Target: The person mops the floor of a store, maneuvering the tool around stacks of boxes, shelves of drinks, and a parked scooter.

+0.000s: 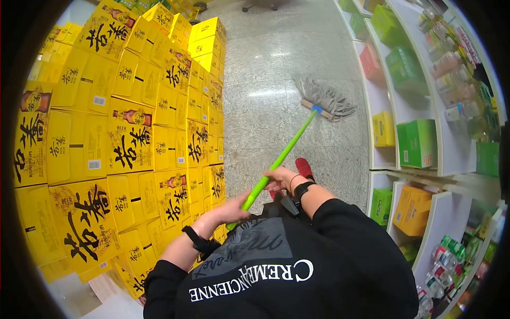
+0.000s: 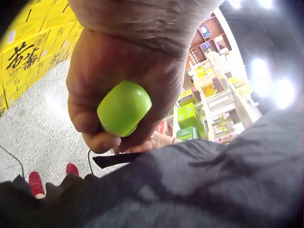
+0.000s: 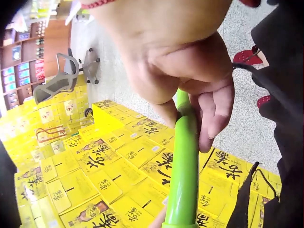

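Note:
A mop with a green handle (image 1: pixel 287 149) slants from the person's waist up to a grey string head (image 1: pixel 330 99), which lies on the floor. The left hand (image 1: pixel 232 210) grips the handle near its end; in the left wrist view the rounded green end (image 2: pixel 124 108) pokes out of that fist (image 2: pixel 128 61). Farther up the handle, the right hand (image 1: pixel 280 178) curls round it. The right wrist view shows the fingers of the right hand (image 3: pixel 190 76) wrapped about the green shaft (image 3: pixel 183 175).
Stacked yellow cartons (image 1: pixel 130 135) line the left side. White shelves (image 1: pixel 396 95) with boxes and bottles run along the right. Between them lies a grey speckled floor (image 1: pixel 255 69). An office chair (image 3: pixel 61 78) stands beyond the cartons. A red shoe (image 1: pixel 304 168) shows near the right hand.

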### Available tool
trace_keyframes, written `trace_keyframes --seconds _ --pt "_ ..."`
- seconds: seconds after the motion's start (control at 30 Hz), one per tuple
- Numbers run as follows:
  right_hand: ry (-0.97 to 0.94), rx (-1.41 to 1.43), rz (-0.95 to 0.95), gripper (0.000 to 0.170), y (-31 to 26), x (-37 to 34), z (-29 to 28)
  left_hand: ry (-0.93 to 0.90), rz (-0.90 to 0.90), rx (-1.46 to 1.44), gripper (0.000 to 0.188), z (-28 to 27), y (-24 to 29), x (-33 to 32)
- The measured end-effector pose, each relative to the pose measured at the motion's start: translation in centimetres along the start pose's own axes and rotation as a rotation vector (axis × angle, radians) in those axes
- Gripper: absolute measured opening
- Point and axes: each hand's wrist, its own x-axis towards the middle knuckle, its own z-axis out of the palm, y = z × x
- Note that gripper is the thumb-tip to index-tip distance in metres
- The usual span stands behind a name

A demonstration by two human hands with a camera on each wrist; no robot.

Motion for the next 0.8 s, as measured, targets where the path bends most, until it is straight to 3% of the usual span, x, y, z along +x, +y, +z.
trace_keyframes --seconds 0.07,0.1,0.2,0.3,0.4,0.6,0.67,0.8 --pt "0.011 0.027 -0.003 0.027 1.1 -2.1 1.1 0.014 0.177 -0.004 0.074 1.6 -1.6 -0.2" --pt "0.012 0.029 -0.006 0.026 1.5 -2.8 1.0 -0.005 0.185 -0.009 0.074 2.0 -1.4 -0.2" --pt "-0.016 0.027 -0.034 0.027 1.8 -4.1 -0.1 -0.027 0.08 0.061 0.076 2.8 0.7 -0.3" --pt "0.041 0.031 -0.05 0.027 1.8 -4.6 -2.2 -0.01 0.098 0.118 0.076 3.5 2.1 1.2" --pt "0.09 0.076 -0.102 0.026 0.8 -6.3 -5.2 -0.058 0.005 0.08 0.076 3.3 7.4 2.1" --pt "0.231 0.052 -0.144 0.028 -0.7 -10.2 -13.6 -0.019 0.036 -0.144 0.066 6.8 16.3 7.4" --pt "0.337 0.041 -0.192 0.023 -1.3 -12.8 -15.0 0.011 0.044 -0.184 0.063 8.4 17.4 9.5" --pt "0.334 0.058 -0.205 0.023 -0.8 -14.1 -16.6 0.085 0.115 -0.202 0.061 10.3 17.9 11.0"
